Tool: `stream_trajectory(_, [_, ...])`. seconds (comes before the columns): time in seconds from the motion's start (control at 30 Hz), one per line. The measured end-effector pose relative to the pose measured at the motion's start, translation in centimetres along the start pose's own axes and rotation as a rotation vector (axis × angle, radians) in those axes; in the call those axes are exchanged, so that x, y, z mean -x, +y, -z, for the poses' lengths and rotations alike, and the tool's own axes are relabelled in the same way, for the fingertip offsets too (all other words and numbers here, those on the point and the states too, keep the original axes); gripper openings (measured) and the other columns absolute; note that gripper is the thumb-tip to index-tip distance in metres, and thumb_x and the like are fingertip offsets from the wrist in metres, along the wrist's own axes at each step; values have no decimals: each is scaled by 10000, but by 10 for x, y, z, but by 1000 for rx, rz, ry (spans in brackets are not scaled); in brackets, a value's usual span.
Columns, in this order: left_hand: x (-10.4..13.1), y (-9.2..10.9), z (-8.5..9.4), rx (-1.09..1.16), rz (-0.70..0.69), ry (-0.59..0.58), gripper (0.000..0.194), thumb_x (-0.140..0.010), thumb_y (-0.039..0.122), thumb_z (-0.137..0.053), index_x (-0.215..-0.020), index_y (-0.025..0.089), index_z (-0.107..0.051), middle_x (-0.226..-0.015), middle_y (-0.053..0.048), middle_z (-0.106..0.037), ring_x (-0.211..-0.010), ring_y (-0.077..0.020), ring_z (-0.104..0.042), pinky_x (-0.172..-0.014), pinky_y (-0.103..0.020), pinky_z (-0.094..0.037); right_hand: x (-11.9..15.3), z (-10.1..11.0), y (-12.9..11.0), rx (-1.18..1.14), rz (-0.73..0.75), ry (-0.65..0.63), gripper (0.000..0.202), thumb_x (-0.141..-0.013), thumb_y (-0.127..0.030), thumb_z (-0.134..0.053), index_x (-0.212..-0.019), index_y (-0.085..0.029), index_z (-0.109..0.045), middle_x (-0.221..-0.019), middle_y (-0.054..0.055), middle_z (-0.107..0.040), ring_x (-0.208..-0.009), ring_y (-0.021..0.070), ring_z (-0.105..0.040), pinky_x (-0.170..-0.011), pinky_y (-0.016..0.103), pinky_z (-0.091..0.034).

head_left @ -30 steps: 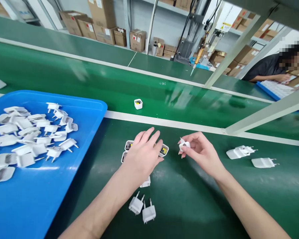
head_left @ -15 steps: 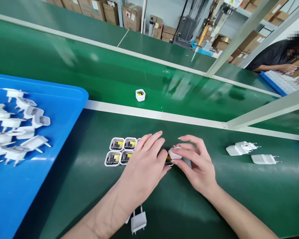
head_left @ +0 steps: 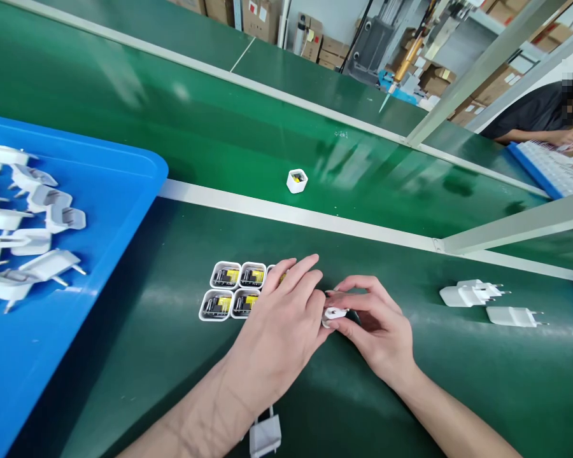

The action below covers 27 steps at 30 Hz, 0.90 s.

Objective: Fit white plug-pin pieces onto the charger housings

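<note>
My right hand [head_left: 375, 318] pinches a small white plug cover [head_left: 335, 313] between thumb and fingers, down against the right end of a block of open white charger housings [head_left: 214, 306]. My left hand [head_left: 286, 318] lies over that block from above, its thumb and index finger closed about the end housing, which is mostly hidden. Black and yellow parts show inside the uncovered housings at left. A loose white plug cover [head_left: 265, 435] lies near my left forearm.
A blue tray [head_left: 124, 166] with several white plug covers [head_left: 57, 264] stands at left. One housing [head_left: 297, 180] sits on the green belt [head_left: 210, 152] behind the white rail. Two assembled chargers [head_left: 472, 292] lie at right. A co-worker [head_left: 530, 114] sits at far right.
The plug cover in my right hand has come down and been turned onto the end housing, with the right hand slightly lower. My left hand stays nearly in place. The view has shifted a little.
</note>
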<state>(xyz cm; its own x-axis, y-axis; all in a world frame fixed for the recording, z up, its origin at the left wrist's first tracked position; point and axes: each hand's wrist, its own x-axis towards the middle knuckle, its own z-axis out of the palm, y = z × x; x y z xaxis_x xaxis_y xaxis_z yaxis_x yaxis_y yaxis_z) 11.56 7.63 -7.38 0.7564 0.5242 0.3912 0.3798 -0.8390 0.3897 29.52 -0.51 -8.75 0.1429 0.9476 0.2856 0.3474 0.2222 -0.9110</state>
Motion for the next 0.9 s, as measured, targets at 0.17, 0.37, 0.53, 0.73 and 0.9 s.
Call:
stream_trajectory(0.17, [0,0,-1,-35,-13,5,161,-960,240,-716,-914,106,-639,-1153,-157,-667,-1442,-316,-448,-1230,-533,-333,-2,1,3,69,65,-20,198,-913,-158,-787,-1063,-288,-772,-1139,58,-618,-1042,216,-683,-911,397,-618])
stream_trajectory(0.37, [2,0,1,-37,-6,-10,112,-969,193,-664,-896,115,-630,-1206,-167,-653,-1458,-311,-430,-1229,-542,-336,-4,5,-2,283,50,-69,110,-943,-212,-760,-1037,-260,-732,-1124,56,-576,-1037,210,-602,-880,376,-556])
stream_trajectory(0.53, [4,-3,0,-28,-7,-17,140,-964,221,-710,-925,117,-626,-1240,-164,-644,-1468,-308,-416,-1236,-536,-328,-3,4,-4,340,93,-140,82,-998,-174,-655,-1038,-245,-662,-1028,44,-556,-953,199,-566,-824,373,-520])
stream_trajectory(0.73, [-3,2,7,-151,-38,-47,273,-841,238,-860,-962,110,-652,-1292,-178,-650,-1465,-340,-425,-1217,-540,-378,-11,4,-6,404,104,-181,64,-1019,-207,-611,-962,-234,-601,-955,39,-625,-921,216,-572,-821,384,-490])
stream_trajectory(0.9, [21,12,46,-276,-80,-22,660,-864,407,-841,-1364,69,-574,-1439,-196,-582,-1347,-366,-535,-1109,-549,-479,-6,65,6,641,-37,-30,205,-1018,-421,-617,-938,-235,-652,-935,42,-647,-871,218,-610,-777,363,-495])
